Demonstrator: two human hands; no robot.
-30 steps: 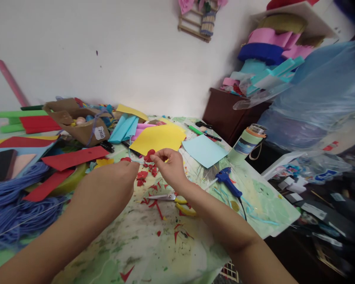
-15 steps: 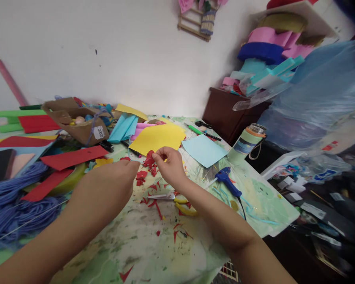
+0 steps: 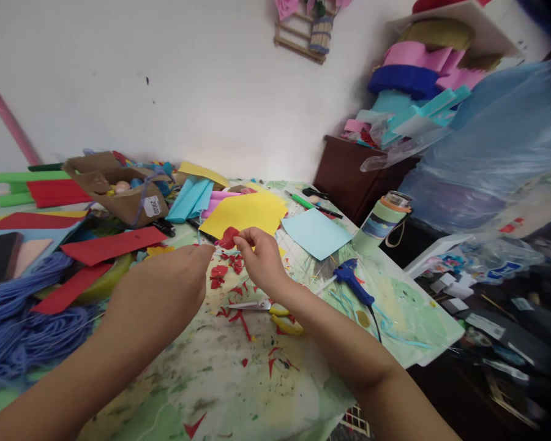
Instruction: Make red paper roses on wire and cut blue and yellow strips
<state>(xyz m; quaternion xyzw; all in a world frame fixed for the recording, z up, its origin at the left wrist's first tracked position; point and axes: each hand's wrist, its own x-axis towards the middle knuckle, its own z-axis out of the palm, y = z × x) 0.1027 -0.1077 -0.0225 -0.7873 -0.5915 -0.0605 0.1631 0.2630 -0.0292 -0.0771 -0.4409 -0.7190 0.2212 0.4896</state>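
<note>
My right hand (image 3: 262,260) pinches a small red foam piece (image 3: 229,237) above the table, fingers closed on it. My left hand (image 3: 168,288) is closed next to it, its fingertips meeting the same piece or a thin stem; what it holds is hidden. Red foam scraps (image 3: 220,272) lie on the table (image 3: 220,380) just below both hands. Scissors with yellow handles (image 3: 269,308) lie under my right wrist.
A blue glue gun (image 3: 351,278), light blue sheet (image 3: 316,233) and yellow sheet (image 3: 244,213) lie beyond my hands. Blue yarn (image 3: 18,318), red foam strips (image 3: 112,244) and a cardboard box (image 3: 123,193) crowd the left. A bottle (image 3: 382,222) stands at the right edge.
Both hands rose slightly and the red piece turned a little between the fingers. Nothing else moved.
</note>
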